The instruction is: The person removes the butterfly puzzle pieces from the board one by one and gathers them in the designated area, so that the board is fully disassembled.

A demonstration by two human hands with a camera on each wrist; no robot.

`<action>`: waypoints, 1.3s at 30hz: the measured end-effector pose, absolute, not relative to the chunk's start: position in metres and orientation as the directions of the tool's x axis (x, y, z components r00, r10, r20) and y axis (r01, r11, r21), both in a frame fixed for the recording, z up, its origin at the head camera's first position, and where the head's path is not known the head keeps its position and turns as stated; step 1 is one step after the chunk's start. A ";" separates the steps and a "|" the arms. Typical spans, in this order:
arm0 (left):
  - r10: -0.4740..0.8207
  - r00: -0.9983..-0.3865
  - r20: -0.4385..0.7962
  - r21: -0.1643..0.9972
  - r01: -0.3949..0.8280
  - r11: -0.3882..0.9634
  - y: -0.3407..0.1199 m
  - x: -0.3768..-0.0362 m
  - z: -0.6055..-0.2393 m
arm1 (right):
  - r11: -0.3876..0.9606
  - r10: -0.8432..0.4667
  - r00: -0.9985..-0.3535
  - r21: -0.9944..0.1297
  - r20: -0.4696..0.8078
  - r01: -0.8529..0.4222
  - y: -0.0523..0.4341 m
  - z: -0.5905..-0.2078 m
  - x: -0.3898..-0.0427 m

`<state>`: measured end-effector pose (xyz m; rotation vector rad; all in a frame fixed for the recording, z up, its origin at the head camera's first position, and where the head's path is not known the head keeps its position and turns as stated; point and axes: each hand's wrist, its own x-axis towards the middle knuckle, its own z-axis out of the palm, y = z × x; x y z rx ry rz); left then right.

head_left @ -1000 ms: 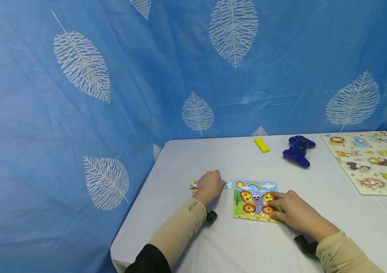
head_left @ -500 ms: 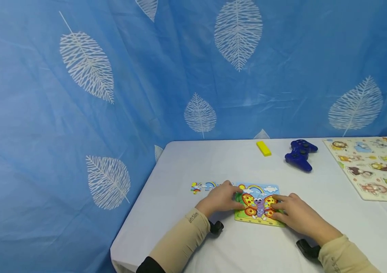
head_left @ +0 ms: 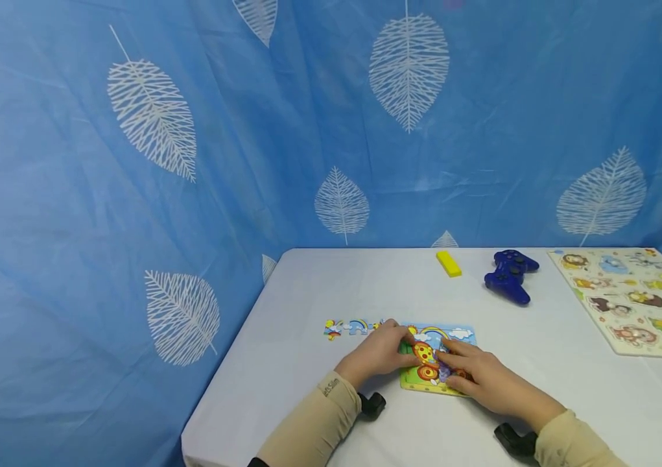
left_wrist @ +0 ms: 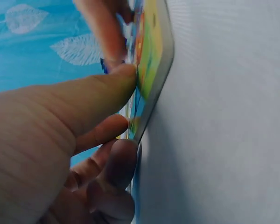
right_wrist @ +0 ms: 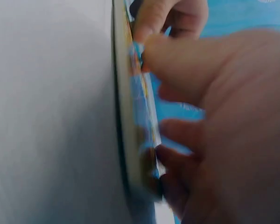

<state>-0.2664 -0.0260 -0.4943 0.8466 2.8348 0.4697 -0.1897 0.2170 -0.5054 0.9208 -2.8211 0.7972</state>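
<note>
A butterfly jigsaw puzzle [head_left: 423, 384] with a rainbow and sky lies on the white-covered table, partly hidden by both hands. My left hand [head_left: 378, 352] rests on its left side, thumb and forefinger spread apart on the picture. In the left wrist view, the thumb [left_wrist: 105, 91] touches the puzzle's face. The right hand [head_left: 485, 377] lies over the right half, its fingertips touching the butterfly near the middle. Beyond the left hand sits a row of loose puzzle pieces [head_left: 358, 327], partly covered by that hand. The right wrist view is blurred, with the hands close together at the puzzle.
Behind the puzzle lie a yellow block [head_left: 449, 264] and a dark blue game controller [head_left: 510, 277]. A large animal picture board [head_left: 634, 305] takes up the right side. Blue leaf-patterned curtain [head_left: 249, 162] hangs behind the table and along its left.
My left hand has gone from the loose pieces rightward onto the puzzle's left side. The right hand has slid leftward from the right edge toward the middle of the butterfly.
</note>
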 end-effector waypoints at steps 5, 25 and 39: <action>0.577 -0.816 -0.021 0.359 0.533 0.766 -0.026 -0.266 -0.498 | 0.710 -0.538 -0.821 -0.422 0.192 -0.564 0.214 -0.507 -0.189; 0.554 -0.832 -0.019 0.341 0.515 0.786 -0.022 -0.266 -0.501 | 0.733 -0.523 -0.830 -0.396 0.194 -0.554 0.212 -0.507 -0.188; 0.540 -0.841 -0.031 0.347 0.497 0.795 -0.022 -0.267 -0.502 | 0.740 -0.529 -0.834 -0.397 0.156 -0.544 0.208 -0.506 -0.188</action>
